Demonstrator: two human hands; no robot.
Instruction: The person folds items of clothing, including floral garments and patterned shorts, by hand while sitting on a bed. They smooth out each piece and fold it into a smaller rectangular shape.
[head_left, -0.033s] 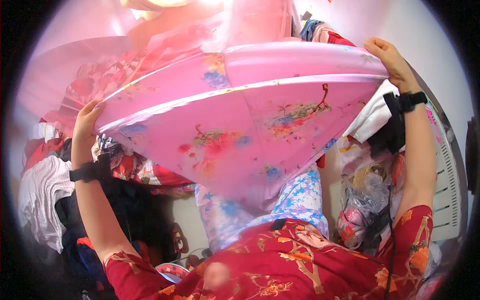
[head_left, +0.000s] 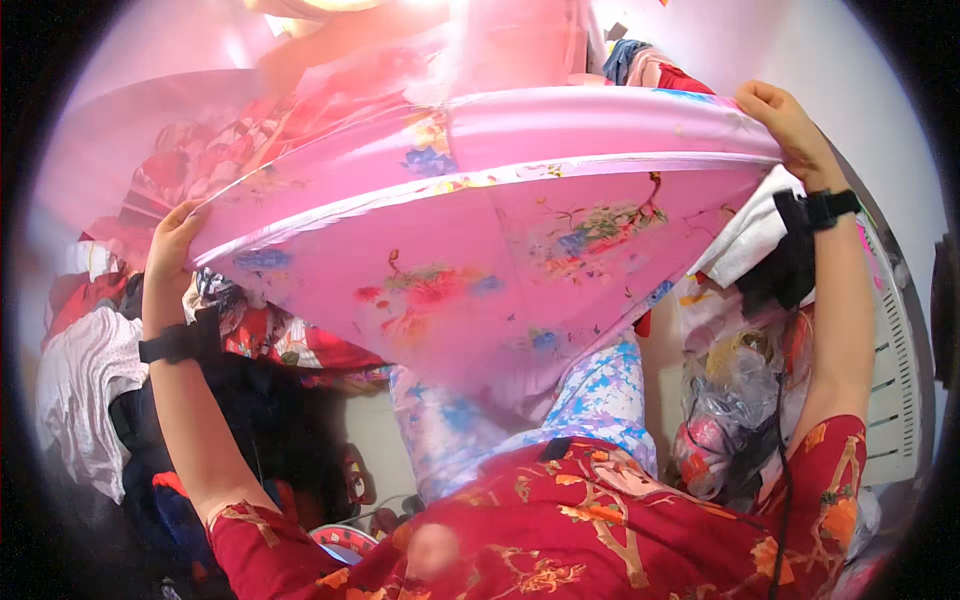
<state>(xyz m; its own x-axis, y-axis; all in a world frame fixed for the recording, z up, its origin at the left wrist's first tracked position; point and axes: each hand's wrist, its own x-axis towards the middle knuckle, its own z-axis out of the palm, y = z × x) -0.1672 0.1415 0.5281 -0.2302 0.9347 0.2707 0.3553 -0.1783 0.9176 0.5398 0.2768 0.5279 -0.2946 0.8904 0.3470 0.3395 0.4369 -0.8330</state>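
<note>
Stretched wide between my hands is a pink floral cloth (head_left: 440, 235), printed with red, blue and yellow flowers. I cannot make out what kind of garment it may be. My left hand (head_left: 176, 240) is closed on its left corner. At the upper right, my right hand (head_left: 785, 125) grips the other corner in a fist. A pale hem runs across between the two corners, and the cloth sags below it to a rounded point over my lap. The fingertips of both hands are partly hidden by the cloth. My knees, in blue-and-white floral trousers (head_left: 605, 400), are below it.
Piled clothes lie at the left, among them a white dotted garment (head_left: 85, 390) and dark cloth (head_left: 290, 430). At the right are clear plastic bags (head_left: 735, 400) and a white cloth (head_left: 745, 235) beside a pale slotted panel (head_left: 892, 380). Sheer pink netting (head_left: 350, 80) hangs at the back.
My right hand has shifted very slightly to the right and down, with the cloth still held. My left hand stays in place.
</note>
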